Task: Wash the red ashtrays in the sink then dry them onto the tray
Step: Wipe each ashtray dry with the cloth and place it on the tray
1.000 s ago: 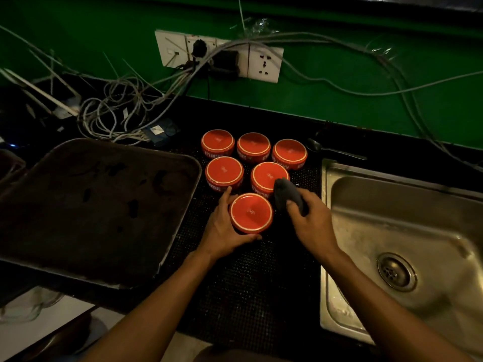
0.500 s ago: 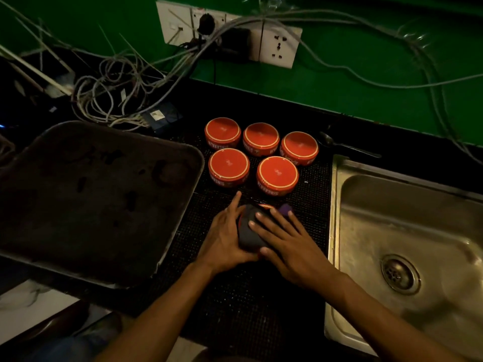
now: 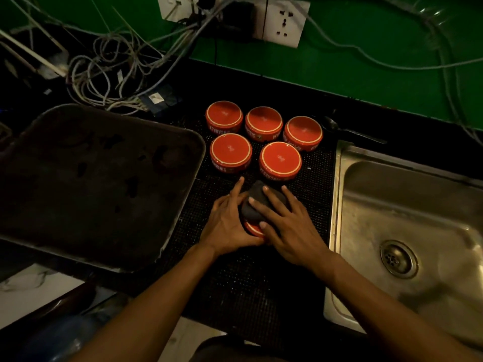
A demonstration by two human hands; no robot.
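Several red ashtrays (image 3: pixel 231 152) sit upside down in two rows on a black mat (image 3: pixel 243 278). Nearer to me stands one more red ashtray (image 3: pixel 252 229), mostly covered. My left hand (image 3: pixel 226 222) holds its left side, thumb wrapped under its near rim. A dark cloth (image 3: pixel 257 202) lies over its top, and my right hand (image 3: pixel 288 224) presses on that cloth with spread, straight fingers. The dark metal tray (image 3: pixel 91 184) lies to the left with nothing on it. The steel sink (image 3: pixel 407 226) is on the right.
A spoon (image 3: pixel 350 131) lies behind the sink's back left corner. Tangled cables (image 3: pixel 104 69) and a small adapter (image 3: pixel 159 99) pile up behind the tray, below wall sockets (image 3: pixel 285 22) on the green wall. The sink drain (image 3: pixel 398 258) is uncovered.
My right hand brought the cloth from beside the near ashtray onto its top and now presses it flat. My left hand has stayed on the ashtray's side.
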